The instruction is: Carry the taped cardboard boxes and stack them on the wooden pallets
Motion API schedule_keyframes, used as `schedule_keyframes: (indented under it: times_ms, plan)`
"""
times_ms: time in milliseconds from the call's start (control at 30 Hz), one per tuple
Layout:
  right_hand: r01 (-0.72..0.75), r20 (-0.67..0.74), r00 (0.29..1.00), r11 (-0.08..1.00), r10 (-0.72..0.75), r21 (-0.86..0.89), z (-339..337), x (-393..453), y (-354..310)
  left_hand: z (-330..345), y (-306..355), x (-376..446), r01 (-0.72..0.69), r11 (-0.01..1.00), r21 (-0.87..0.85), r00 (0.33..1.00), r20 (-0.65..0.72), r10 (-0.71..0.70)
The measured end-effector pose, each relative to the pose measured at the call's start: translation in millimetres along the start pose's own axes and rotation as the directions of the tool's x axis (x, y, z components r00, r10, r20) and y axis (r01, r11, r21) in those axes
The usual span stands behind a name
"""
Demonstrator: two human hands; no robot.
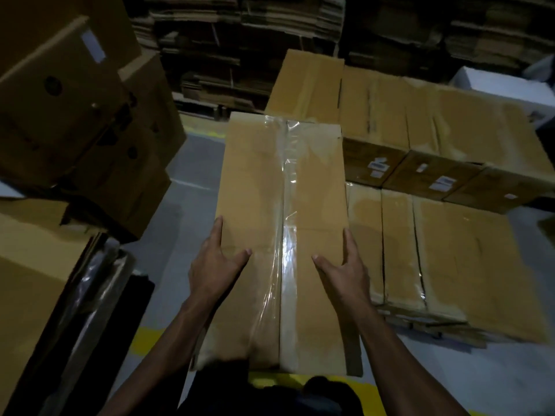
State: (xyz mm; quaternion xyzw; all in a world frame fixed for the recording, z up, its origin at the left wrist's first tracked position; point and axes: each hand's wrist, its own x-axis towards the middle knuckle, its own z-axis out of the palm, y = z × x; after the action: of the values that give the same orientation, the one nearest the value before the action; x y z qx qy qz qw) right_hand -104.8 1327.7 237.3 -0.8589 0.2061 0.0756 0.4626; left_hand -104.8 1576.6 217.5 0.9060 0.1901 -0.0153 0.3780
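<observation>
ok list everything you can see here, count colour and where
carried box: one, tan cardboard, clear tape along its top seam, centre, held in front of the person
stacked boxes: several, exact count unclear, tan, white labels on the sides, two tiers at right
left boxes: a few, brown, with dark round holes, piled at upper left
flattened cardboard: many sheets, brown, piled along the back
floor: grey, between the piles
yellow line: floor marking, bottom centre
left hand: one, on the box's left edge, thumb on top, fingers down the side
right hand: one, on the box's right edge, thumb on top
</observation>
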Motion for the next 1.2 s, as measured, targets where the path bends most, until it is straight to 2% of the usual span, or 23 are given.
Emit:
schedule_keyframes:
  times_ms: [333,800,1200]
  plan:
    - [-0.085,-0.087,0.992,0.994,0.091,0.075,42,36,-22,-1,-6,92,-0.071,0.997,0.006,0.986,0.149,0.069]
    - [-0.142,-0.050,0.988,0.987,0.146,0.076,72,144,-13,59,0,183,-0.006,1.000,0.027,0.984,0.181,0.001]
    - [-0.190,-0.067,0.979,0.980,0.194,0.051,93,193,-4,87,-7,233,0.024,0.999,0.021,0.966,0.258,-0.029]
